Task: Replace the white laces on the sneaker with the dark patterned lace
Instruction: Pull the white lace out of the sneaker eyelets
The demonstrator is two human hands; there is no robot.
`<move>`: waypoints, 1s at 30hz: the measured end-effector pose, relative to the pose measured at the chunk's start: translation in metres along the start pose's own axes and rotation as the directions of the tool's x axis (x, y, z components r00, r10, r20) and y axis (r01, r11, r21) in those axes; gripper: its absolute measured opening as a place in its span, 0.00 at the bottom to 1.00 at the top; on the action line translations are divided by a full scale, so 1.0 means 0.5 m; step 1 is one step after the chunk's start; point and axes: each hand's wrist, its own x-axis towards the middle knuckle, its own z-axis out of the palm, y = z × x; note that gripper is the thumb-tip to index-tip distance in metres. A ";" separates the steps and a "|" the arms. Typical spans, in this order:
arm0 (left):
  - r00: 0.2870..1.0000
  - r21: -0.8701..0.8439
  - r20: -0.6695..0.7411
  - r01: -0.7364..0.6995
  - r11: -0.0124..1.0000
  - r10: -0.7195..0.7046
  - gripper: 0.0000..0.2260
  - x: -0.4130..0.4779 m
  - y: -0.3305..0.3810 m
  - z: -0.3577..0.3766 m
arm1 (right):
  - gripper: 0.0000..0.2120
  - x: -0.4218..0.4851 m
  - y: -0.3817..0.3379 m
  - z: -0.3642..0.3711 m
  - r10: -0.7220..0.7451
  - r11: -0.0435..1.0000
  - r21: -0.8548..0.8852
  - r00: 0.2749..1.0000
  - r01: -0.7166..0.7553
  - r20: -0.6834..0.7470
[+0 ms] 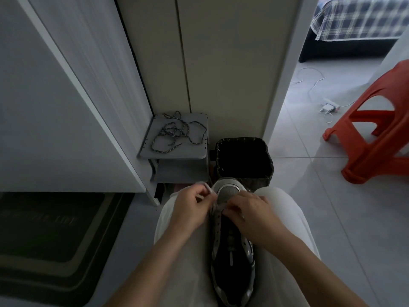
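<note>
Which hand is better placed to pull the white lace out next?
Left. The left hand pinches the white lace at the sneaker; the right hand curls over the eyelets.

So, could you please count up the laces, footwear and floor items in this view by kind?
Sneaker: 1
White lace: 1
Dark patterned lace: 1
Grey shelf unit: 1
Black bin: 1
Orange plastic stool: 1
Doormat: 1
Total: 7
</note>
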 end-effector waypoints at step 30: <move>0.974 -0.578 -0.118 0.093 0.811 -0.195 0.06 0.055 0.045 -0.103 | 0.03 0.088 -0.009 -0.031 -0.020 0.961 0.276 0.987 -0.025 0.160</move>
